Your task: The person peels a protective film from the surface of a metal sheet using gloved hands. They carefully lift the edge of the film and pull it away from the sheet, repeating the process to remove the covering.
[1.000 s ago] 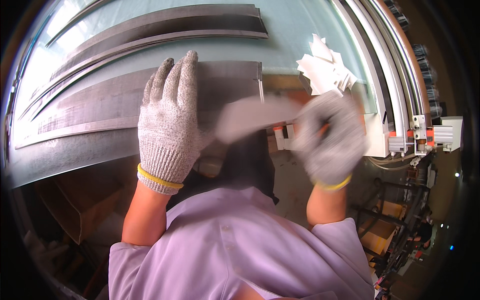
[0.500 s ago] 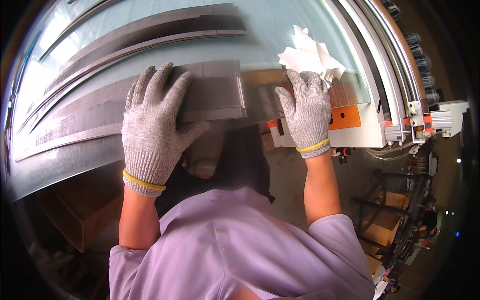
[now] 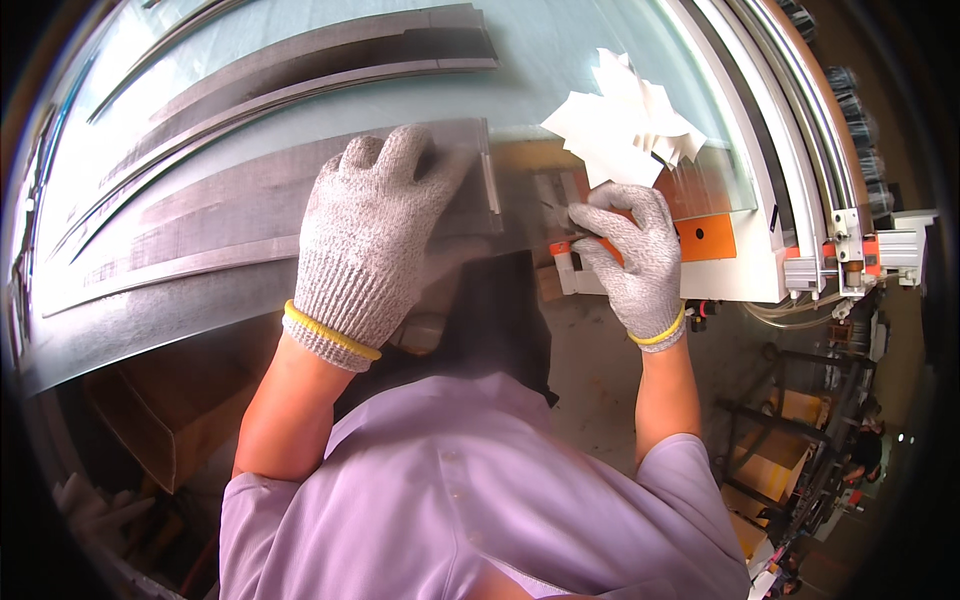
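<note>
The dark flat strips (image 3: 235, 195) lie on the near part of the pale tabletop (image 3: 545, 70), their long axis running left to right. The left hand (image 3: 362, 235) covers them near their right end, fingers partly curled; I cannot tell whether it grips. The right hand (image 3: 632, 255) holds thumb and fingers narrowly apart, contents unclear, just nearer than white crumpled sheets (image 3: 630, 120). More dark strips (image 3: 330, 62) lie farther off.

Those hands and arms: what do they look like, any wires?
The left hand and right hand wear speckled grey-white knitted gloves with ribbed cuffs and yellow wrist bands. The forearms are bare below short light-purple sleeves; no cables show.
</note>
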A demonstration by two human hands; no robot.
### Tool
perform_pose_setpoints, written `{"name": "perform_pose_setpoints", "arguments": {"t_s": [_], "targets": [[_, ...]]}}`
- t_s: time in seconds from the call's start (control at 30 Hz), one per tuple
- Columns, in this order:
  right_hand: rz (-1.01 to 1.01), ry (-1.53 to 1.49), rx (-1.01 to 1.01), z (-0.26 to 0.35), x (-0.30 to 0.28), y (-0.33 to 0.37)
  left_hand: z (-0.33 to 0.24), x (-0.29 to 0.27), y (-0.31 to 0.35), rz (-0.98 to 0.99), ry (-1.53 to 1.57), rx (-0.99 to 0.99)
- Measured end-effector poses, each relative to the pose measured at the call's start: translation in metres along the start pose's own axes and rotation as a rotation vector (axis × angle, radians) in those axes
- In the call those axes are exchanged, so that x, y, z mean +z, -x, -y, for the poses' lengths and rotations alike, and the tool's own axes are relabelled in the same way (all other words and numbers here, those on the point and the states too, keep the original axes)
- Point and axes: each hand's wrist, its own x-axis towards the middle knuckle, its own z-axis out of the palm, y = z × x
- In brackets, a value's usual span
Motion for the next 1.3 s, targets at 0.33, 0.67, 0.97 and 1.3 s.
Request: {"name": "perform_pose_setpoints", "arguments": {"t_s": [0.33, 0.67, 0.97, 1.3], "targets": [[-0.288, -0.485, 0.244, 0.019, 0.018, -0.024, 0.006, 0.006, 0.008, -0.147, 0.073, 0.002], [-0.264, -0.524, 0.267, 0.043, 0.047, -0.038, 0.004, 0.005, 0.01, -0.147, 0.151, -0.033], [-0.19, -0.523, 0.227, 0.048, 0.047, -0.044, 0.004, 0.004, 0.009, -0.216, 0.195, -0.016], [-0.325, -0.734, 0.185, 0.062, 0.056, -0.076, -0.022, 0.008, 0.034, -0.314, 0.049, 0.146]]}}
